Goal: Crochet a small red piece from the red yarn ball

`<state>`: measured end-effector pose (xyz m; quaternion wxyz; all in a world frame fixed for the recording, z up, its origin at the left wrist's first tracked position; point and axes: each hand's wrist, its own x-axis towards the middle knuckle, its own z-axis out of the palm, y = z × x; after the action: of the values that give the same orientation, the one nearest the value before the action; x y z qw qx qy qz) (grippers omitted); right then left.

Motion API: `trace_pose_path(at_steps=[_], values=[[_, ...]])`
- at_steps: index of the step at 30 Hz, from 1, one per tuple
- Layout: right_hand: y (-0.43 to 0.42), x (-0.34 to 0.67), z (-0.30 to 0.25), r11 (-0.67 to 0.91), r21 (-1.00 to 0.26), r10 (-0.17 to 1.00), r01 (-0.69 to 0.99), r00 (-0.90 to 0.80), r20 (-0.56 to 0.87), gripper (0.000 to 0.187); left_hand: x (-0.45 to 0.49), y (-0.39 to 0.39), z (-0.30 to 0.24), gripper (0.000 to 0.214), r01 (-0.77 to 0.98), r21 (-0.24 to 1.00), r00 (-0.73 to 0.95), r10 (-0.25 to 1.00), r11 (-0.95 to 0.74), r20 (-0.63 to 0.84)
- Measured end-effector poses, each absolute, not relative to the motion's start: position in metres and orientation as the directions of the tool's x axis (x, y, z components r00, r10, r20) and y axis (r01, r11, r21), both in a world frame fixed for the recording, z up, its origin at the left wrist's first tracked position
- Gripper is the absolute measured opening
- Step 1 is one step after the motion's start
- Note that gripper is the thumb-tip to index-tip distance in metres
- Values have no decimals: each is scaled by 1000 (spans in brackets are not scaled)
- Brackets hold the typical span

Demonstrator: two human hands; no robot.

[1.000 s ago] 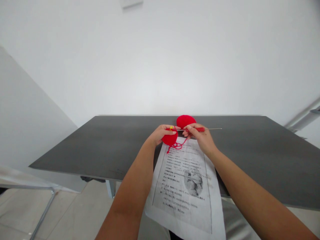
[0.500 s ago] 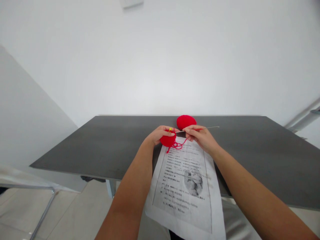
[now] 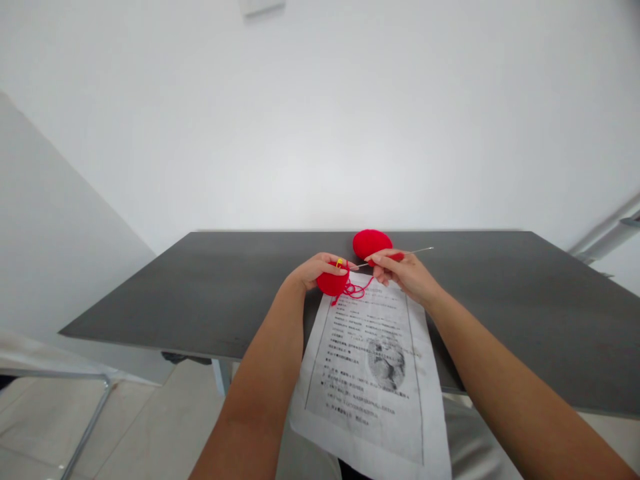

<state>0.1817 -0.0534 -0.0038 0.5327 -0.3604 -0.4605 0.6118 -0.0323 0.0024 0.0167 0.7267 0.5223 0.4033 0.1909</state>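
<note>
Pinched in my left hand (image 3: 319, 268) is a small round piece of red crochet work (image 3: 331, 283), with a yellow stitch marker (image 3: 339, 263) clipped at its upper edge. My right hand (image 3: 403, 272) is closed around a thin metal crochet hook (image 3: 419, 251) with a red grip. The hook's left end reaches the edge of the crochet work by my left fingers; its exact place in the stitches is too small to tell. Loose red yarn (image 3: 356, 291) loops below, between my hands. Just behind my right fingers sits a red ball of yarn (image 3: 372, 244).
A printed sheet of paper (image 3: 365, 407) with text and a dark picture lies under my hands and hangs over the front edge of the dark table (image 3: 210, 293). A white wall (image 3: 320, 133) stands behind the table. At lower left is a metal frame (image 3: 93, 420).
The hook's right end has tilted up a little and shifted slightly left, showing more of its red grip. My left hand and the crochet work have moved slightly left.
</note>
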Motion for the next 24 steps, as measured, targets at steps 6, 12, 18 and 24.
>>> trace_pose_path(at_steps=[6, 12, 18, 24], values=[[-55, 186, -1, 16, -963, 966, -270, -245, 85, 27, -35, 2, 18, 41, 160, 896, 623, 662, 414, -417], [-55, 191, -3, 80, -965, 945, -249, -290, 153, 22, -37, 3, 13, 40, 83, 901, 634, 675, 426, -378], [-55, 188, -1, 10, -951, 964, -310, -251, 93, 28, -36, 3, 12, 41, 111, 903, 647, 660, 414, -382], [-55, 184, 0, -31, -935, 980, -352, -195, 41, 34, -35, 1, 16, 39, 194, 900, 639, 646, 390, -417]])
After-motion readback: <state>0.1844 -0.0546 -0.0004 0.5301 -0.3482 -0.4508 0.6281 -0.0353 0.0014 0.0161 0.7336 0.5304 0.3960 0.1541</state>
